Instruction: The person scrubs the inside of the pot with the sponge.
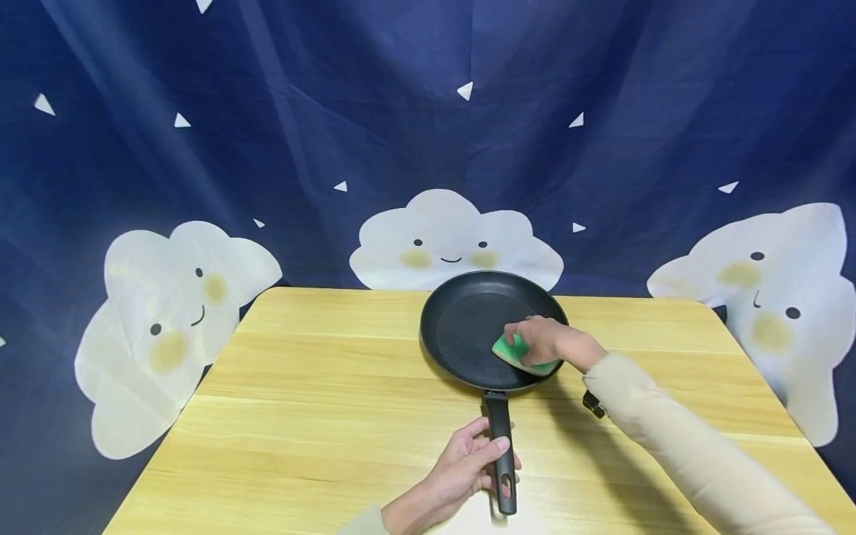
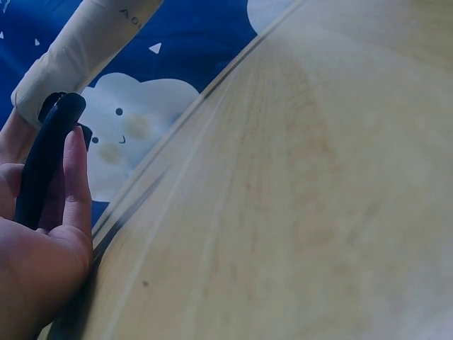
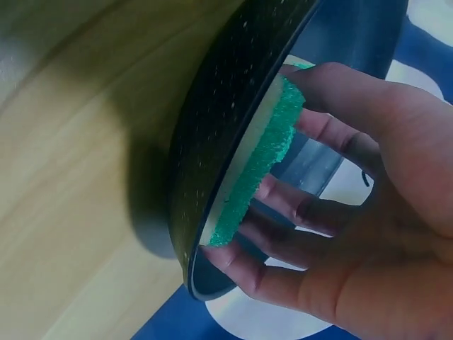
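A black frying pan (image 1: 461, 331) is held over the wooden table, its cooking side towards me. My left hand (image 1: 461, 462) grips the pan's handle (image 1: 498, 427), thumb across the top and fingers behind it. In the left wrist view the same handle (image 2: 46, 166) rises between the thumb and fingers. My right hand (image 1: 548, 340) holds a green-and-pale sponge (image 1: 511, 351) against the inside of the pan, at the lower right near the rim. The right wrist view shows the fingertips spread along the edges of the sponge (image 3: 265, 159), its pale side on the pan and its green side outward.
The wooden table (image 1: 301, 386) spreads under both hands, and the pan's shadow falls on it. Behind its far edge hangs a dark blue curtain (image 1: 401, 111) with white clouds and triangles. A small black device (image 1: 593, 404) sits at the right wrist.
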Available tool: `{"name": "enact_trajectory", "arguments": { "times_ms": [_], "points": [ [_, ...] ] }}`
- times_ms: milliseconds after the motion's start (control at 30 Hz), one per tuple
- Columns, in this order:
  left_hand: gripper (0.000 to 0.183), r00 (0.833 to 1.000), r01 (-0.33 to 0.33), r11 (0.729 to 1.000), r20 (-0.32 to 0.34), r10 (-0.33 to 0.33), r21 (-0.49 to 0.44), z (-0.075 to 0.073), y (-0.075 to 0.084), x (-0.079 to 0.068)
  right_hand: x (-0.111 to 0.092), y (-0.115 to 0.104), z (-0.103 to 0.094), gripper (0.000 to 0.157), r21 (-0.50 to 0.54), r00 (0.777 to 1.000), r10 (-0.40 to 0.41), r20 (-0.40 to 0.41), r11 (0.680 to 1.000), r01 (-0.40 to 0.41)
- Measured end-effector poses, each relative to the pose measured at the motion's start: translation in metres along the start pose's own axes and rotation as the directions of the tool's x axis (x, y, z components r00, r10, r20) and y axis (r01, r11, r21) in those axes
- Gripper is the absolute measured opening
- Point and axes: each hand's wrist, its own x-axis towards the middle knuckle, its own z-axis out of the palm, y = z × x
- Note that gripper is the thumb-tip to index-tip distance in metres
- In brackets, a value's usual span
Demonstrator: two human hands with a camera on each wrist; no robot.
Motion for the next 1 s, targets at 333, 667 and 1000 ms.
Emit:
{"name": "enact_trajectory", "arguments": {
  "times_ms": [333,667,1000],
  "points": [
    [0.053,1.000,0.005,1.000,0.011,-0.005,-0.007,-0.001,-0.001,0.001,-0.002,-0.009,0.008,0.028,0.078,0.997,-0.071,-0.006,0.994,0.071],
    [0.052,1.000,-0.003,1.000,0.013,0.004,-0.008,-0.002,-0.002,0.001,0.001,-0.025,0.012,0.025,0.186,0.994,-0.111,-0.022,0.976,0.113],
    [0.053,0.999,-0.008,1.000,0.033,0.009,-0.010,-0.003,-0.002,0.001,0.007,-0.038,0.013,0.023,0.267,0.991,-0.122,-0.049,0.955,0.130]
  ]
}}
